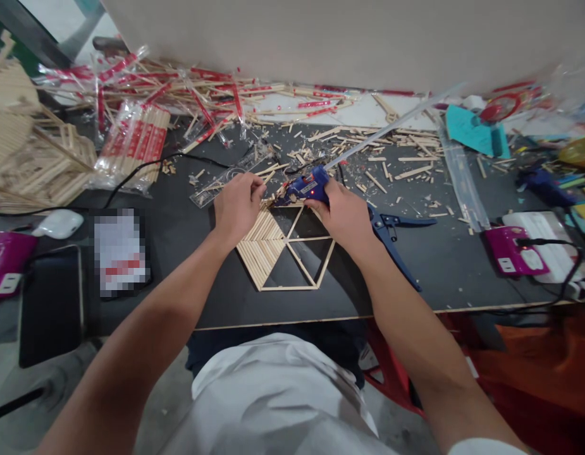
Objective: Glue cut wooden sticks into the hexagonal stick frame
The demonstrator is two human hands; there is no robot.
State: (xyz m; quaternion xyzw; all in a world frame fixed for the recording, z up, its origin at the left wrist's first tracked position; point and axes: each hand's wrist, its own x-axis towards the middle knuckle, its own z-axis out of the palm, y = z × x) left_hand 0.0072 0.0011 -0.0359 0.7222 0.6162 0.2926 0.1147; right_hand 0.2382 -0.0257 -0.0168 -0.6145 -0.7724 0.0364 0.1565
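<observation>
Dark, littered tabletop (178, 218) (pale wall (349, 44) behind)

Moderate, diffuse indoor light, apparently from overhead, leaves the wall (349, 38) evenly grey and the dark surface (183, 221) dim. Soft-edged shadows lie near the hands (344, 212). Small highlights glint on the wrapped sticks (131, 142) and the clear plastic sleeve (465, 177); 1 red indicator (312, 191) glows on the glue gun (301, 185). Focus is soft, with smeared detail toward the side margins. Wide-angle distortion stretches the forearms (145, 328) toward the lower corners. Coarse pixelation masks 1 object (121, 253) at left.
</observation>
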